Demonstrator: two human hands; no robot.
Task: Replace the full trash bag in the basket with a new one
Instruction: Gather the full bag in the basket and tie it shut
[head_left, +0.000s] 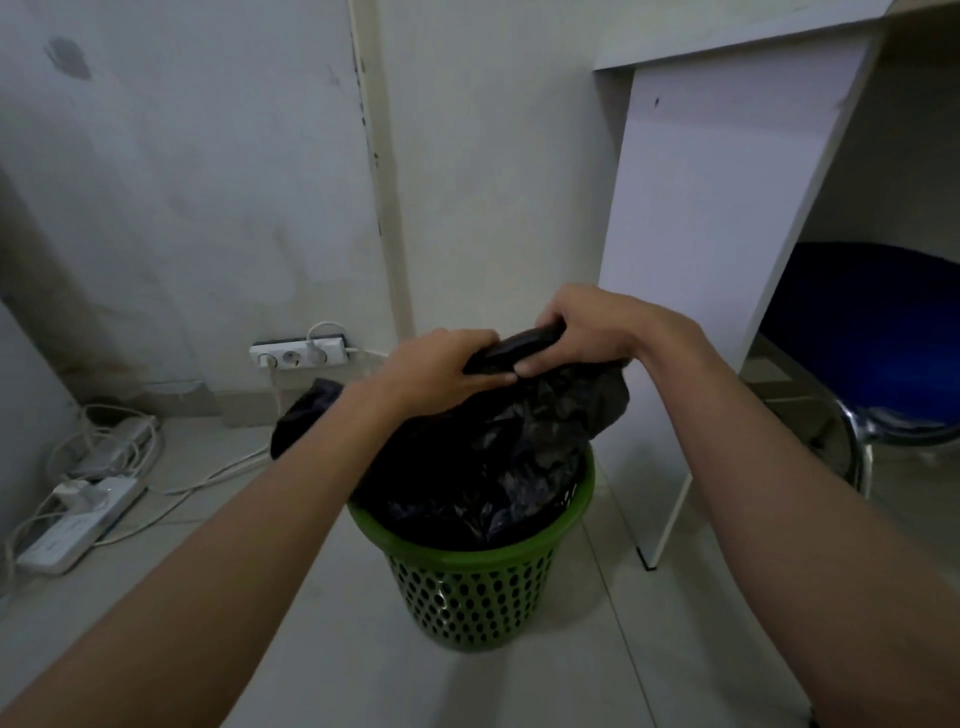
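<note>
Black trash bag (498, 457), neck gripped in our left hand (436, 371) and right hand (592, 332), seems overfull, so we risk tearing it on the basket (467, 592) rim.

A white wall power strip (298, 353) is fixed low on the far wall (208, 182), with a white plug pushed into it. On the floor at the left lies a white floor power strip (78, 525) among a tangle of white cables (127, 434). A pale conduit (376, 156) runs up the wall, and a dark stain (67, 57) marks the wall's upper left. At the right stands a white desk (701, 234). Under it sits a blue chair (883, 332) on a chrome frame (857, 441). The floor (311, 649) is laid with pale tiles.
</note>
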